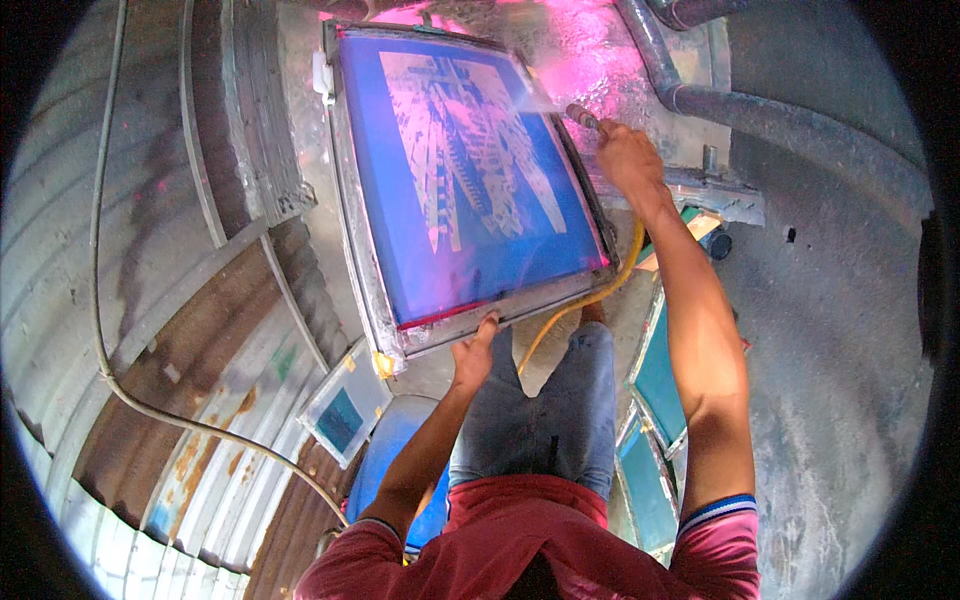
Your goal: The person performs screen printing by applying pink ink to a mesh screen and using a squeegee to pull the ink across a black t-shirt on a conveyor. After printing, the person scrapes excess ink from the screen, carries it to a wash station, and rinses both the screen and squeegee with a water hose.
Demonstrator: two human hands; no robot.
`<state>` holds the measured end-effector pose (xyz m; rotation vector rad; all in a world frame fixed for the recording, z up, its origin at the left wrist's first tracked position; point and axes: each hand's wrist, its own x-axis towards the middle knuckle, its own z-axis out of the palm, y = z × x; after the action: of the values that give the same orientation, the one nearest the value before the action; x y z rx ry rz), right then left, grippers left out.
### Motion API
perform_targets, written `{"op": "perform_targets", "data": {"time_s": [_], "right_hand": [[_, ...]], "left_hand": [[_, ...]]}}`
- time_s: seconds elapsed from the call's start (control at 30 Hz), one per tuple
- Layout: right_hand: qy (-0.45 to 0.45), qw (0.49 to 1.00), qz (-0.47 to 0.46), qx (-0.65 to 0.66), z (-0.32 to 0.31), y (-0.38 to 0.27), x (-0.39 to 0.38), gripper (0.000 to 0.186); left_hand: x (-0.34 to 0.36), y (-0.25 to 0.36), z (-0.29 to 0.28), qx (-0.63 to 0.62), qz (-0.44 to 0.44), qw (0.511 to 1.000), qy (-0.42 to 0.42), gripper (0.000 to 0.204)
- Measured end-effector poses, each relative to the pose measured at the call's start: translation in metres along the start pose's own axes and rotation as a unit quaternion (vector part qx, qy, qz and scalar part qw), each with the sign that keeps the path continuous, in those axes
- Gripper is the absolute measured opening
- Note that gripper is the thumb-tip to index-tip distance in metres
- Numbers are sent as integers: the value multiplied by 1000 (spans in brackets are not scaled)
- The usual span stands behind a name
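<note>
A large screen-printing frame [520, 306] leans tilted before me. Its blue-coated mesh [370, 130] carries a pale, fanned-out striped design. My left hand [477, 352] is closed on the frame's near edge, with the thumb on top and the other fingers hidden beneath. My right hand [630, 158] grips a hose nozzle [582, 116] beside the frame's right edge. From its tip a whitish spray goes left onto the mesh. A yellow hose [632, 262] runs below my right forearm and under the frame's near right corner.
Pink liquid wets the surface [590, 55] behind the frame. Smaller screen frames stand low at right [660, 375] and left [347, 403], near a blue barrel [385, 440]. Grey pipes [790, 112] cross the upper right. Corrugated metal sheeting [190, 400] with a hanging cable [103, 300] lines the left.
</note>
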<state>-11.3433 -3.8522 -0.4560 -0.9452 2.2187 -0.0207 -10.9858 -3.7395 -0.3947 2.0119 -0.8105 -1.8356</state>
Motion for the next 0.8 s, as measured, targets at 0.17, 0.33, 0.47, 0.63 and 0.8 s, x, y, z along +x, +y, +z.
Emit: {"op": "perform_targets", "data": {"time_s": [0.17,0.33,0.47,0.63,0.8], "right_hand": [[-12,1000,1,7,-8,-7,-5,36],[21,998,-47,31,-15,1,9,36],[48,987,-104,115,-28,51,43,35],[23,982,-112,150,-75,31,35,35],[51,971,-163,166,-80,11,25,35]], "left_hand": [[-1,-4,-8,75,-43,996,11,39],[-1,5,-3,76,-52,995,25,36],[-1,6,-4,102,-43,994,2,38],[1,-12,-12,40,-46,998,0,35],[3,-11,-9,81,-33,996,8,33]]}}
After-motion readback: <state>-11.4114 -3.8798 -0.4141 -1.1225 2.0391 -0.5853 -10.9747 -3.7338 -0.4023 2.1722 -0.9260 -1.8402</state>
